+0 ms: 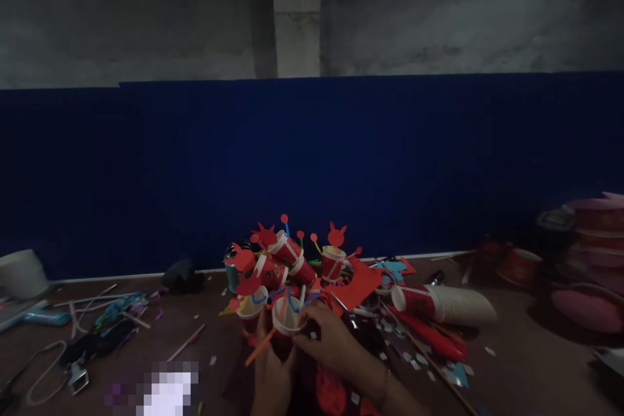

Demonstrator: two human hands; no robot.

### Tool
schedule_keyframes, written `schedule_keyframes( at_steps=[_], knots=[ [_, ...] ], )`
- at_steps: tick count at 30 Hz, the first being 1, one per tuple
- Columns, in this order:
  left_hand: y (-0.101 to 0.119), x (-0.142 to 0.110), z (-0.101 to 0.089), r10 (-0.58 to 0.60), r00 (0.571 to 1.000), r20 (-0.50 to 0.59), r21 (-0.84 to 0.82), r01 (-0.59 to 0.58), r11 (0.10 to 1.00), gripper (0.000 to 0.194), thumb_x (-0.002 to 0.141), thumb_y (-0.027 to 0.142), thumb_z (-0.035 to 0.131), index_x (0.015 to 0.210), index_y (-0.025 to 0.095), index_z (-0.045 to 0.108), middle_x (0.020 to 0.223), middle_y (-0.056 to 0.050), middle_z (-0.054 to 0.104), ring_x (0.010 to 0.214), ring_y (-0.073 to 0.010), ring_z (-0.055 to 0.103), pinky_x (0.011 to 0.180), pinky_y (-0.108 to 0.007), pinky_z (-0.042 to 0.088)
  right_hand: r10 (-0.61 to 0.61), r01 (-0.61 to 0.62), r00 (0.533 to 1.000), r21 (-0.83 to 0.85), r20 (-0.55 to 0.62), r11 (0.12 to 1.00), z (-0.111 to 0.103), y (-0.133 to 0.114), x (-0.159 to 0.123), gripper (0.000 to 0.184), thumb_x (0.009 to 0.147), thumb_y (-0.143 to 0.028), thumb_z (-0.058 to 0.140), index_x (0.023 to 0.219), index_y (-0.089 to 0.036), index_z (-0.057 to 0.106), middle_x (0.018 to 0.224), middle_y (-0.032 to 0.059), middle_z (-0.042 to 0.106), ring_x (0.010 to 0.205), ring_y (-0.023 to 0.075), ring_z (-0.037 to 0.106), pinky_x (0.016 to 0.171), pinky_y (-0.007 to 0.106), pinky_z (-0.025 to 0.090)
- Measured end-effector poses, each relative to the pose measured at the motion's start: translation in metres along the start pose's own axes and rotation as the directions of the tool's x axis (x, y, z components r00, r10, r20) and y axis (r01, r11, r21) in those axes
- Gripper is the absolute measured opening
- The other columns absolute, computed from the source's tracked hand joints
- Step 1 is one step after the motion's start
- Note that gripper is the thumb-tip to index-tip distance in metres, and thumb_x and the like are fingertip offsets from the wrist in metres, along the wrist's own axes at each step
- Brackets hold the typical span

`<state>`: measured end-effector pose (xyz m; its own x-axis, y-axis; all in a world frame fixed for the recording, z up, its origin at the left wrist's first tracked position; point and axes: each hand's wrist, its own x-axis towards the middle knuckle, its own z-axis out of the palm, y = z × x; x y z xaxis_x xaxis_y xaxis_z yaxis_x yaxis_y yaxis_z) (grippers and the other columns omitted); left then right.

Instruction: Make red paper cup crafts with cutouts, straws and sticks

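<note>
A red-and-white paper cup [286, 316] is in front of me, its open mouth facing up and toward me. My left hand [273, 367] wraps around its lower left side. At the right of the rim, the fingers of my right hand [329, 338] are bent and pinched together against the cup; any small piece between them is hidden. A bent blue straw [293, 301] stands at the far rim, and an orange strip [262, 346] sticks out at the lower left. Just behind are several similar cups [333, 263] with red paper heads and straw arms.
A nested stack of paper cups [455, 304] lies at right, near a red sheet [363, 283] and scattered paper scraps. Straws, cords and scissors-like clutter [78, 377] spread leftward. Pink and red containers [597, 253] stand far right. A blue wall panel [312, 156] bounds the table's back.
</note>
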<state>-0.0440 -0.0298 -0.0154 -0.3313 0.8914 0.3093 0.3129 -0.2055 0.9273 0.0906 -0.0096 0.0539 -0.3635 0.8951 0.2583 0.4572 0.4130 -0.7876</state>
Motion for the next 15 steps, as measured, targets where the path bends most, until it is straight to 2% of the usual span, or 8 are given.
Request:
schedule_keyframes(
  at_steps=[3,5,8,10,12,15],
  knots=[
    [0.001,0.006,-0.003,-0.040,0.995,-0.095,0.020,0.042,0.999,0.061,0.067,0.038,0.059,0.119,0.011,0.043,0.118,-0.020,0.054,0.116,-0.0344,0.047,0.098,-0.049,0.036,0.038,-0.036,0.997,0.032,-0.061,0.999,0.009,0.011,0.003,0.030,0.071,-0.009,0.048,0.100,-0.020,0.050,0.086,0.0016,0.059,0.074,0.0149,0.055,0.066,0.024,0.042],
    [0.000,0.007,-0.004,-0.041,0.990,-0.139,0.041,0.047,0.998,0.058,0.065,0.039,0.059,0.115,0.011,0.045,0.113,-0.019,0.056,0.109,-0.0342,0.052,0.094,-0.049,0.039,0.036,-0.042,0.996,-0.078,-0.078,0.996,0.014,0.020,0.004,0.031,0.071,-0.005,0.043,0.096,-0.018,0.053,0.090,0.0048,0.059,0.084,0.0170,0.055,0.074,0.026,0.041],
    [-0.001,0.005,-0.002,-0.034,0.989,-0.143,0.065,0.044,0.997,0.054,0.064,0.040,0.060,0.109,0.013,0.048,0.109,-0.018,0.057,0.106,-0.0332,0.054,0.092,-0.047,0.041,-0.065,0.113,0.983,-0.294,0.169,0.949,0.015,0.029,0.006,0.034,0.067,-0.006,0.046,0.097,-0.018,0.058,0.104,0.0073,0.058,0.099,0.0208,0.049,0.085,0.031,0.036],
    [-0.001,0.004,0.000,-0.056,0.988,-0.142,0.081,0.068,0.994,0.054,0.063,0.043,0.060,0.107,0.013,0.049,0.108,-0.018,0.058,0.106,-0.0340,0.054,0.092,-0.047,0.041,-0.043,0.152,0.964,-0.411,0.263,0.899,0.012,0.031,0.007,0.032,0.069,-0.010,0.048,0.098,-0.017,0.061,0.109,0.0082,0.056,0.102,0.0221,0.046,0.087,0.033,0.034],
    [0.000,0.003,0.001,-0.080,0.993,-0.090,0.099,0.089,0.991,0.056,0.064,0.045,0.060,0.108,0.013,0.049,0.110,-0.018,0.058,0.109,-0.0345,0.053,0.093,-0.047,0.040,0.008,0.116,0.972,-0.511,0.233,0.852,0.006,0.033,0.006,0.028,0.072,-0.013,0.048,0.096,-0.016,0.063,0.111,0.0096,0.054,0.102,0.0232,0.044,0.089,0.034,0.033],
    [-0.001,0.004,0.002,-0.118,0.993,0.019,0.127,0.114,0.985,0.058,0.068,0.046,0.057,0.114,0.012,0.046,0.119,-0.019,0.055,0.116,-0.0333,0.049,0.097,-0.046,0.037,0.058,0.027,0.991,-0.611,0.119,0.791,-0.002,0.035,0.002,0.025,0.073,-0.017,0.050,0.093,-0.015,0.065,0.111,0.0111,0.054,0.105,0.0259,0.043,0.091,0.036,0.032]
  ],
)
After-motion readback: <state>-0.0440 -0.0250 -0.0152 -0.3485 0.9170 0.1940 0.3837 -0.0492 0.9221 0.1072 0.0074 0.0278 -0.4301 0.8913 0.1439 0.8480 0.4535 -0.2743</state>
